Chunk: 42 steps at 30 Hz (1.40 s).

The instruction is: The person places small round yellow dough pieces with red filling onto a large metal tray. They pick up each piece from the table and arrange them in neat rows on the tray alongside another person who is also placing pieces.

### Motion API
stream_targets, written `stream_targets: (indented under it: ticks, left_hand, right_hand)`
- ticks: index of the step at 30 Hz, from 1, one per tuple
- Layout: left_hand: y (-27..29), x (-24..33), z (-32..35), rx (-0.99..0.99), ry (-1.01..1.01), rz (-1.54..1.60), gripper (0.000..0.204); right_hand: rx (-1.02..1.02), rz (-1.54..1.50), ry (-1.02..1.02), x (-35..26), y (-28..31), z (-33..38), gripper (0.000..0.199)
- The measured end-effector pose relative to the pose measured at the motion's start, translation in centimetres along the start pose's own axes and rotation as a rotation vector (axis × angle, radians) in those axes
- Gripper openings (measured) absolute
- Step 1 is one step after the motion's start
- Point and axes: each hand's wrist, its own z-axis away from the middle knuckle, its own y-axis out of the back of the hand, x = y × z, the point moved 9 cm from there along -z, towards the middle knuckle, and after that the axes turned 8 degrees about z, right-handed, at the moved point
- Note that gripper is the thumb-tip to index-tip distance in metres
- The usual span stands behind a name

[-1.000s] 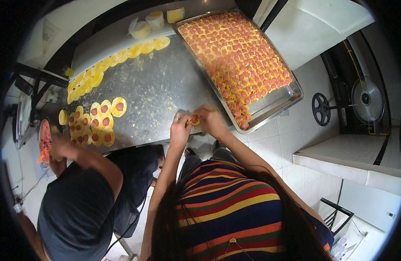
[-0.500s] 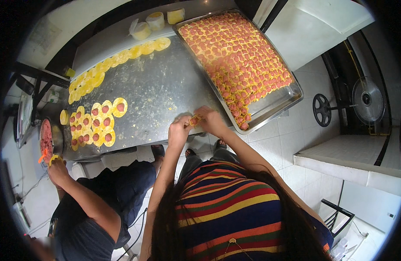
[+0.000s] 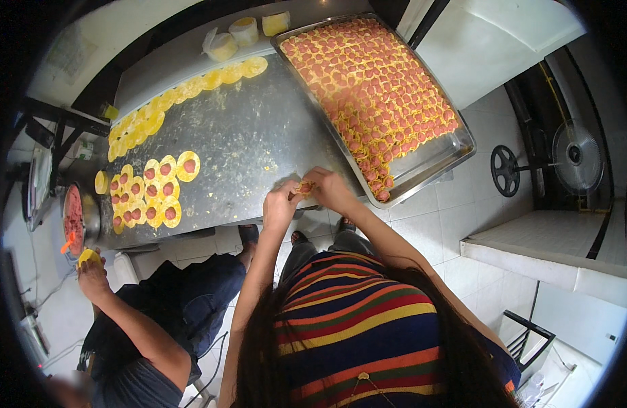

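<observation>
Between my two hands, over the near edge of the metal table (image 3: 238, 136), is a small dumpling (image 3: 304, 188) with a yellow wrapper and pink filling. My left hand (image 3: 281, 202) pinches its left side. On its right side, the fingers of my right hand (image 3: 332, 192) are closed. To the right, a large metal tray (image 3: 432, 163) holds rows of similar open-topped dumplings (image 3: 374, 88). Yellow round wrappers (image 3: 169, 190) topped with dabs of pink filling lie at the table's left. A line of bare wrappers (image 3: 191, 88) overlaps along the far side.
On my left, a seated co-worker's hand (image 3: 92, 279) holds a yellow wrapper (image 3: 89, 257) beside a metal bowl (image 3: 90, 214) of pink filling with an orange-handled tool (image 3: 68, 243). Wrapped yellow stacks (image 3: 243, 32) stand behind the table. A fan (image 3: 576, 158) stands far right.
The co-worker's hand has turned and drawn slightly back from the bowl, showing the wrapper more fully. My hands stay at nearly the same spot, working the dumpling.
</observation>
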Motion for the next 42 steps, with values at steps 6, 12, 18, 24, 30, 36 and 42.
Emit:
stream_targets:
  ticks: [6,12,18,24,30,36,42]
  left_hand:
    - [0.4,0.8,-0.1,0.057,-0.121,0.082,0.027]
    - [-0.3,-0.7,0.0,0.029,-0.041,0.181,0.025]
    - [-0.4,0.2,-0.3,0.026,-0.057,0.048,0.023]
    - [-0.3,1.3,-0.5,0.008,-0.053,0.105,0.029]
    - [-0.8,1.6,-0.8,-0.016,-0.102,-0.032,0.027]
    - [-0.4,2.5,-0.8,0.034,-0.084,0.172,0.028]
    - [-0.7,2.3,-1.0,0.028,-0.153,0.028,0.029]
  right_hand:
    - [-0.01,0.075,-0.086,1.0,-0.3,0.4,0.027]
    - [-0.022,0.022,-0.09,0.3,-0.4,0.5,0.026]
    - [-0.108,0.072,-0.078,2.6,-2.5,0.6,0.034]
    - [-0.236,0.158,-0.264,2.6,-2.7,0.5,0.029]
    - [-0.049,0.149,-0.24,2.9,-2.6,0.8,0.022]
    - [-0.113,0.122,-0.191,3.1,-2.7,0.6,0.034]
    - [-0.063,0.147,-0.237,3.1,-1.2,1.0,0.029]
